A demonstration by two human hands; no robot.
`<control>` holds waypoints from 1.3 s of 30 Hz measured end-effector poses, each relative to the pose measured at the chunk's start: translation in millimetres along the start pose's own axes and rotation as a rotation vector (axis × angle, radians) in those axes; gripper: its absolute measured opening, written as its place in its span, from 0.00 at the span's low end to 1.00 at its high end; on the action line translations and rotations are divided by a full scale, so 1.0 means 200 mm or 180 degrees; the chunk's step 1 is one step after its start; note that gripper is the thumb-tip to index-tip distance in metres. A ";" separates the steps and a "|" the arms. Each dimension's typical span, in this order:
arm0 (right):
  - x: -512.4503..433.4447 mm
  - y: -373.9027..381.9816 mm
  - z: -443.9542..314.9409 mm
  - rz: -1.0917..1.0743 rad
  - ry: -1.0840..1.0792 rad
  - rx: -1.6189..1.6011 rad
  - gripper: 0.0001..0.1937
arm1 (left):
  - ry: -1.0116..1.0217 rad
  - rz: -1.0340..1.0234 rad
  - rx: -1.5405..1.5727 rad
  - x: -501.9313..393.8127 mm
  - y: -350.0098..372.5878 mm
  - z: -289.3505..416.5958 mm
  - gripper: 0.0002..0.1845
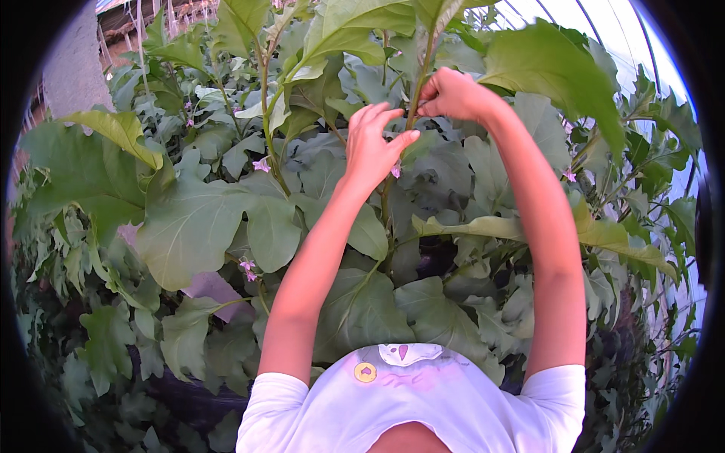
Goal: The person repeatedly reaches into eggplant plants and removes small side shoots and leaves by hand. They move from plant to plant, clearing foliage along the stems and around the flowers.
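An upright eggplant stem (422, 73) with large lobed leaves rises before me. My left hand (374, 133) is at the left side of this stem, its fingers and thumb spread apart near it; whether the fingertips touch the stem I cannot tell. On the right side, my right hand (453, 96) has its fingers bent with the fingertips against or just beside the stem; what lies between them is too small to make out. A pink-purple flower (396, 169) hangs just below my left thumb. A second eggplant stem (266, 113) stands to the left.
Dense eggplant foliage surrounds both arms, with a broad leaf (192, 226) at left and another (555, 68) at upper right. Pale strings (140, 45) hang at upper left beside a grey post (76, 68). Curved greenhouse ribs (645, 42) and film show at upper right.
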State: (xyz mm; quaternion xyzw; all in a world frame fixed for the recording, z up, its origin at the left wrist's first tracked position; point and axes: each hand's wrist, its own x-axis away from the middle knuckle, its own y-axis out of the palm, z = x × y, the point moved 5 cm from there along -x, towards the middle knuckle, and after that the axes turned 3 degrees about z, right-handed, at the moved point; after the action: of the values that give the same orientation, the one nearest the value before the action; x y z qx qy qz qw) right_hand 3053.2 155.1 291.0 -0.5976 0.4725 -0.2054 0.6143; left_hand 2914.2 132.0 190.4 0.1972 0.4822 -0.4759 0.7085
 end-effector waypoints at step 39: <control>0.21 1.09 0.42 0.0500 0.2196 -0.3035 0.13 | -0.2192 -0.0835 0.2002 0.69 0.37 -0.64 0.18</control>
State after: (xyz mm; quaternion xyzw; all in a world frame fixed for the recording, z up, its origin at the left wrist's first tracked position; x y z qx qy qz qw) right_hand 3073.9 210.3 62.2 -0.6695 0.7279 -0.1068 0.1024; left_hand 2926.2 195.3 -1.9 0.1705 0.0732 -0.7216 0.6670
